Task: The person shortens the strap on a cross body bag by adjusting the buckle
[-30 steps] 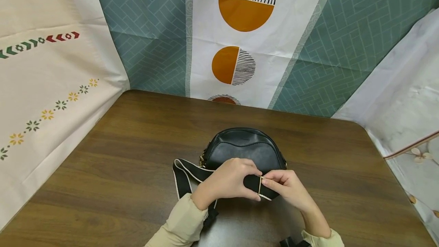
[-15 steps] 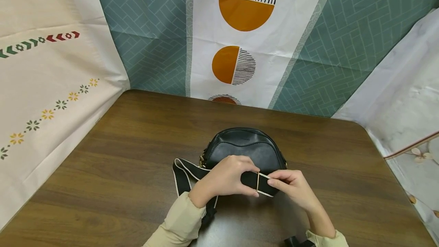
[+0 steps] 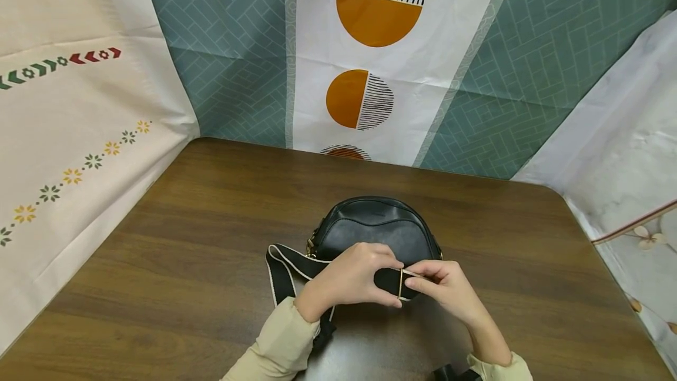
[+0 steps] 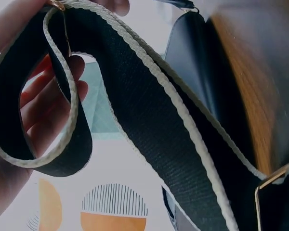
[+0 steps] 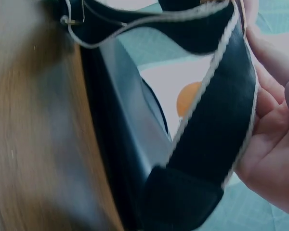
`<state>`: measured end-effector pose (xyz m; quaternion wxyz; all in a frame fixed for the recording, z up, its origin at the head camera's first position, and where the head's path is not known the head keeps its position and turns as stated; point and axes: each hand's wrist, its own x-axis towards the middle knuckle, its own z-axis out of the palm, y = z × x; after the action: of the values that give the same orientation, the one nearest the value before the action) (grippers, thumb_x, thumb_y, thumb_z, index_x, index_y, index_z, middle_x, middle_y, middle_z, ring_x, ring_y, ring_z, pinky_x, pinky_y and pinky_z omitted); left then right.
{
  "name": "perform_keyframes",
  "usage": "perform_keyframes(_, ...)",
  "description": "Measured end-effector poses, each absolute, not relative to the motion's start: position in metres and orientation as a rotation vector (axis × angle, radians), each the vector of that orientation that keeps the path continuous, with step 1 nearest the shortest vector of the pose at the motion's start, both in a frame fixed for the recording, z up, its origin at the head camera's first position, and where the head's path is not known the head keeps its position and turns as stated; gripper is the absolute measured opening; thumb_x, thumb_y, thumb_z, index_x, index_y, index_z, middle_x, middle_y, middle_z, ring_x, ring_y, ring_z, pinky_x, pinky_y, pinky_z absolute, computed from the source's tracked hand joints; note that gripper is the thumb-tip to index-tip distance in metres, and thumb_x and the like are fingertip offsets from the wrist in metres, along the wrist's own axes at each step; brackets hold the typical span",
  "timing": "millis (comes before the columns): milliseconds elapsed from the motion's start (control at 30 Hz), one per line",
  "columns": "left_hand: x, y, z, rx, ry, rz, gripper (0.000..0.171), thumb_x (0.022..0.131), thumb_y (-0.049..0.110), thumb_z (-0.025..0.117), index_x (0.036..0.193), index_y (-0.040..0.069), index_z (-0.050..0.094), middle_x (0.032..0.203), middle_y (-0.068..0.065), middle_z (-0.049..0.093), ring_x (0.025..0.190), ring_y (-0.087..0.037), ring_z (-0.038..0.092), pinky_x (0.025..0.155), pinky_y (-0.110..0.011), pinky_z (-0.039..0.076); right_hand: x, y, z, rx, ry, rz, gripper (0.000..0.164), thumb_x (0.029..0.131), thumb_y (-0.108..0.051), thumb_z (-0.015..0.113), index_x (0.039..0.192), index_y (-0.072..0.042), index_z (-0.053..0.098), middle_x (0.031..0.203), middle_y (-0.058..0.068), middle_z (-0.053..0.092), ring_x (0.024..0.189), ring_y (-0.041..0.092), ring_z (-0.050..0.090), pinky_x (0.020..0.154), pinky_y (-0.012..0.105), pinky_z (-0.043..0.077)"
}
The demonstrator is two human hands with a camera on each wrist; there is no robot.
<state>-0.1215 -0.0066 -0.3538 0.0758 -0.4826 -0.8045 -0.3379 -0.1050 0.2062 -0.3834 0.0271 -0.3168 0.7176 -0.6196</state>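
Note:
A black handbag (image 3: 376,222) with a curved flap stands on the table behind both hands. Its black strap (image 3: 388,281), edged in white, runs through a thin gold slider buckle (image 3: 401,283). My left hand (image 3: 351,275) grips the strap at the buckle, thumb below and fingers above. Just right of the buckle, my right hand (image 3: 448,288) pinches the strap between thumb and fingers. In the left wrist view the strap (image 4: 144,106) makes a loop by the left palm. A dark end tab (image 5: 180,202) of the strap hangs low in the right wrist view.
The wooden table (image 3: 211,240) extends around the bag. Another stretch of strap (image 3: 282,269) folds over at the left. Gold hardware (image 3: 311,247) shows at the bag's left side. Patterned cloths (image 3: 233,46) hang behind the table and at both sides.
The buckle and left hand shifted slightly left, then back right. My right fingers slid along the strap toward the buckle over the last half second. The bag stayed in place.

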Motion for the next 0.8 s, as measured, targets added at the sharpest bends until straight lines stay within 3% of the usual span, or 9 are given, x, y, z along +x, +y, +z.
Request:
perform_keyframes(467,-0.123,-0.009,-0.353,-1.428,-2.438,-1.020,0.046,0.064,0.032,0.079,0.098,0.003,0.068,0.089,0.000,0.061,0.080,-0.006,0.057,0.073,-0.012,0.041,-0.104,0.206,-0.384,-0.952,2.268,-1.958,0.020,0.077,0.016,0.056,0.085,0.001,0.067,0.080,-0.002,0.065,0.064,0.007,0.058,0.051,0.024,0.048)
perform_keyframes(800,-0.121,-0.006,-0.357,-1.447,-2.395,-1.019,0.045,0.063,0.032,0.080,0.095,0.003,0.068,0.086,0.001,0.060,0.076,-0.004,0.056,0.071,-0.010,0.040,-0.098,0.195,-0.380,-0.922,2.268,-1.951,0.014,0.080,0.013,0.056,0.085,0.005,0.066,0.083,-0.001,0.066,0.071,0.009,0.060,0.057,0.024,0.049)
